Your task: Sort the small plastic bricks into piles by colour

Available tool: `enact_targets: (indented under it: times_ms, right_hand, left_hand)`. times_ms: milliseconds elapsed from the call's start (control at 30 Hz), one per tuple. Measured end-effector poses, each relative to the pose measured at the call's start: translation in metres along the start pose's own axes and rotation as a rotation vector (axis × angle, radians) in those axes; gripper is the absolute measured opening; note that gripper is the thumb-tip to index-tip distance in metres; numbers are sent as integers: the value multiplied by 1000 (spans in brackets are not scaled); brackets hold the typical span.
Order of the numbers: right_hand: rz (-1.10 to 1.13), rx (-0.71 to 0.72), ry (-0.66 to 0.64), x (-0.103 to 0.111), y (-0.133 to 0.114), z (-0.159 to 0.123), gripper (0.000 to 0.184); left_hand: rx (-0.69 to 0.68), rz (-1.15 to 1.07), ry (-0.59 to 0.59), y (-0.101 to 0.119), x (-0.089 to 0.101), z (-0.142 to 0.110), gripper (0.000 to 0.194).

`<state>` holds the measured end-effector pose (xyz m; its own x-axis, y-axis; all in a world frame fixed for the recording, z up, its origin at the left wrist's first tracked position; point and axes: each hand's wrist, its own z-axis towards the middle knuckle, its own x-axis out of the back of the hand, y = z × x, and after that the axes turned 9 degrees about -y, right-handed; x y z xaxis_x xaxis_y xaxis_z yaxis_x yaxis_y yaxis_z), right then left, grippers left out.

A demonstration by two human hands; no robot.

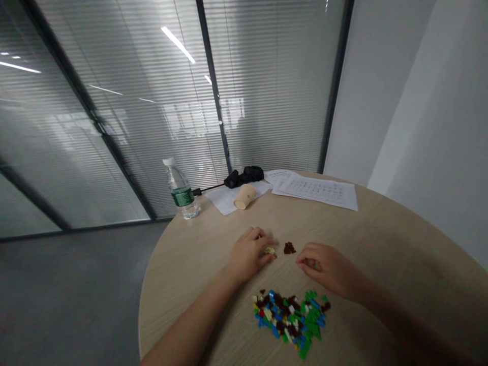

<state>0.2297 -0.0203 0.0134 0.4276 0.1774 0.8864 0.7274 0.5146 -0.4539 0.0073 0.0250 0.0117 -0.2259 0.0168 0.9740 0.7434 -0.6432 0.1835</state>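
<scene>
Your left hand (247, 255) sits just above the heap of small plastic bricks (290, 320), its fingers (263, 240) curled over a few cream bricks (270, 250) on the tabletop (381, 254); you cannot tell whether they pinch any. Your right hand (328, 269), also above the heap, has its fingers (307, 260) curled and pressed together, just beside a small cluster of dark brown bricks (289, 248).

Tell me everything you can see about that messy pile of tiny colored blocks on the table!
It is a loose heap of small plastic toy bricks, mostly green, blue and dark brown, with some cream and yellow pieces and a little red. They lie jumbled together on the pale wood-look round table, just below the left hand and right hand. Only the tabletop touches the heap; neither hand seems to reach it.
</scene>
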Motion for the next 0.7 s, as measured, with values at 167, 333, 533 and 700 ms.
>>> enact_targets:
  times_ms: [167,333,533,700]
  right_hand:
    - [37,56,-14,3,1,-2,15]
    - [155,116,-130,1,-1,-5,11]
    - [200,218,-199,-5,-14,-5,11]
    - [189,207,-206,-11,-16,-5,12]
  left_hand:
    - [-69,-13,3,-2,-6,3,16]
    - [-68,-22,10,-2,-4,3,15]
    - [-87,-44,25,0,4,0,16]
    - [-91,-43,37,2,7,-1,14]
